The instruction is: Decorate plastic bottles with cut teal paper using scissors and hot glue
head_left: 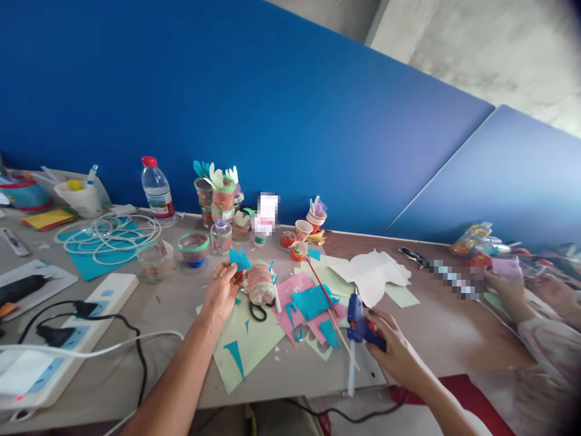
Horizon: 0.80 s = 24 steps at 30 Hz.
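Observation:
My left hand (223, 289) is closed in a pinch on a small teal paper cut-out (239, 260), held just left of a plastic bottle piece wrapped in pink tape (261, 283) that lies on the table. Black scissors (258, 311) lie below that piece. My right hand (390, 346) is wrapped round the handle of a blue glue gun (356, 320), its glue stick pointing towards me over the table's front edge. Pink, teal and pale green paper sheets (313, 303) lie between my hands, with a thin stick across them.
A white power strip (68, 339) with black plugs and cables sits front left. A water bottle (157, 191), decorated cups (222, 200), a coiled white cable (109, 236) and paper cups (303, 230) stand along the blue wall. Another person's hands (512, 290) are at the right.

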Motion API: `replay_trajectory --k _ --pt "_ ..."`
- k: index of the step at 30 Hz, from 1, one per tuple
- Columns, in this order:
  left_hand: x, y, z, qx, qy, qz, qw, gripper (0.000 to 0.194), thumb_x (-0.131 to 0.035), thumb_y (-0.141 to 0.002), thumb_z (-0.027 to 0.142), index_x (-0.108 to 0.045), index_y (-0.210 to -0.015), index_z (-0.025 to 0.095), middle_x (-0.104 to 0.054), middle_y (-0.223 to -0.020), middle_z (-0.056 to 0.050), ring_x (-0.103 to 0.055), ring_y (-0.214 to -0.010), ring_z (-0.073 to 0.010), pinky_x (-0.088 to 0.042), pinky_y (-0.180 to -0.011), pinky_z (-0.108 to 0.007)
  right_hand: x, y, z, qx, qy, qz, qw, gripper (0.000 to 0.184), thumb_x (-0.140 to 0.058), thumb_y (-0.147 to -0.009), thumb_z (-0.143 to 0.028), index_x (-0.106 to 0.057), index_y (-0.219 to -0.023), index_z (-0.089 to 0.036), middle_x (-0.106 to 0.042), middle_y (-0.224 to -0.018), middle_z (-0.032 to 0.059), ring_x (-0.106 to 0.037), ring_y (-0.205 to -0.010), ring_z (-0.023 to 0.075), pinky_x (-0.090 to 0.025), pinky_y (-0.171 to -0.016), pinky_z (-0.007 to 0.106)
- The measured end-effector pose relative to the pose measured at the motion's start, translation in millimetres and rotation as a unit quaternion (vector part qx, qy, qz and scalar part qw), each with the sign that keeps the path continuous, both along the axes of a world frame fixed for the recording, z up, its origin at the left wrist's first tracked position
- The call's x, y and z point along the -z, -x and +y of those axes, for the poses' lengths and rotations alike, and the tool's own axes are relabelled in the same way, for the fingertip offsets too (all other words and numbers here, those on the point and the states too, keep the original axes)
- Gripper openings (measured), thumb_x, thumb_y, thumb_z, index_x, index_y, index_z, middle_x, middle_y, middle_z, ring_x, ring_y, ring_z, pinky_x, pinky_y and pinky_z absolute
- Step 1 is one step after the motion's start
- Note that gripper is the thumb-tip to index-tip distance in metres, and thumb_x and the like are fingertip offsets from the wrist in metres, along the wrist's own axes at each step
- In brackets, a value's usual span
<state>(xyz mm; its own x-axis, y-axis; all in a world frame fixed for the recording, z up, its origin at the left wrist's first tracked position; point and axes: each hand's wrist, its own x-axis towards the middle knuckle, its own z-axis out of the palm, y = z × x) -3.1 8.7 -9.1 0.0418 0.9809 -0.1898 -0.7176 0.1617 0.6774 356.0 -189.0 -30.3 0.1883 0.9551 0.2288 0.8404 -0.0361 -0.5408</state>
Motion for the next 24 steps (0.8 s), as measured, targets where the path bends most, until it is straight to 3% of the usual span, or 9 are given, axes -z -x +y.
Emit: replay_trajectory --k 3,6,9,11,15,18,21,24 --pt "-0.2 0 0 0.004 -0.002 -0.003 1.0 0.035 -0.083 -0.052 0.027 -0.057 -0.073 0.018 -0.066 -0.066 0.004 -0.061 -0.061 -0.0102 -0.048 -0.063 -0.023 -14.2 2 -9 -0.012 -0.021 0.078 0.997 0.042 -0.055 -0.071 -0.023 -0.058 -0.112 -0.023 -0.047 -0.129 0.0114 -0.052 -0.119 0.0276 -0.05 -0.092 0.038" --pt "0.6 0 -1 0.003 -0.01 -0.002 1.0 0.032 -0.081 -0.055 0.026 -0.057 -0.073 0.018 -0.065 -0.066 0.004 -0.061 -0.062 -0.0106 -0.048 -0.063 -0.023 -33.4 5 -6 0.034 -0.056 0.127 0.99 0.037 -0.063 -0.068 -0.027 -0.06 -0.104 -0.024 -0.052 -0.119 0.0098 -0.058 -0.106 0.0269 -0.05 -0.087 0.038" --pt "2.2 1 -1 0.004 -0.012 0.002 1.0 0.029 -0.079 -0.057 0.025 -0.057 -0.074 0.018 -0.065 -0.067 0.003 -0.062 -0.063 -0.0107 -0.048 -0.064 -0.023 -50.4 10 1 0.08 -0.093 0.216 0.969 0.039 -0.07 -0.066 -0.03 -0.058 -0.103 -0.026 -0.058 -0.092 0.0052 -0.059 -0.079 0.0221 -0.05 -0.068 0.035" --pt "3.3 1 0 0.002 -0.009 0.0 1.0 0.028 -0.079 -0.058 0.024 -0.056 -0.074 0.018 -0.065 -0.067 0.003 -0.062 -0.063 -0.0109 -0.048 -0.064 -0.023 -60.9 16 6 0.077 -0.116 0.302 0.943 0.041 -0.071 -0.069 -0.035 -0.056 -0.106 -0.027 -0.055 -0.075 0.0012 -0.053 -0.064 0.0182 -0.044 -0.057 0.031" --pt "5.0 1 1 0.013 -0.006 -0.004 1.0 0.027 -0.079 -0.059 0.024 -0.056 -0.073 0.018 -0.065 -0.069 0.003 -0.062 -0.063 -0.0107 -0.048 -0.064 -0.023 -81.8 40 22 -0.017 -0.107 0.418 0.902 0.043 -0.068 -0.069 -0.047 -0.06 -0.104 -0.023 -0.048 -0.064 -0.0004 -0.045 -0.056 0.0157 -0.038 -0.054 0.031" --pt "5.4 0 1 0.017 -0.004 -0.004 1.0 0.028 -0.079 -0.059 0.024 -0.056 -0.073 0.019 -0.066 -0.069 0.003 -0.062 -0.063 -0.0103 -0.047 -0.064 -0.023 -90.6 63 43 -0.088 -0.094 0.46 0.878 0.043 -0.068 -0.064 -0.054 -0.063 -0.093 -0.022 -0.057 -0.079 0.0045 -0.039 -0.051 0.0114 -0.036 -0.053 0.03" --pt "4.7 -1 1 0.019 0.012 -0.011 1.0 0.03 -0.08 -0.056 0.023 -0.057 -0.075 0.019 -0.067 -0.069 0.003 -0.063 -0.063 -0.0113 -0.048 -0.065 -0.024 -87.3 86 69 -0.126 -0.093 0.498 0.853 0.045 -0.061 -0.064 -0.062 -0.062 -0.088 -0.023 -0.06 -0.095 0.0084 -0.048 -0.056 0.0139 -0.042 -0.058 0.034" --pt "3.4 -1 0 0.019 0.027 -0.012 0.999 0.028 -0.08 -0.056 0.021 -0.057 -0.074 0.019 -0.067 -0.069 0.002 -0.064 -0.063 -0.0129 -0.049 -0.064 -0.025 -75.3 106 93 -0.164 -0.034 0.555 0.815 0.048 -0.061 -0.064 -0.062 -0.064 -0.091 -0.022 -0.064 -0.095 0.0096 -0.06 -0.073 0.0222 -0.047 -0.071 0.039"
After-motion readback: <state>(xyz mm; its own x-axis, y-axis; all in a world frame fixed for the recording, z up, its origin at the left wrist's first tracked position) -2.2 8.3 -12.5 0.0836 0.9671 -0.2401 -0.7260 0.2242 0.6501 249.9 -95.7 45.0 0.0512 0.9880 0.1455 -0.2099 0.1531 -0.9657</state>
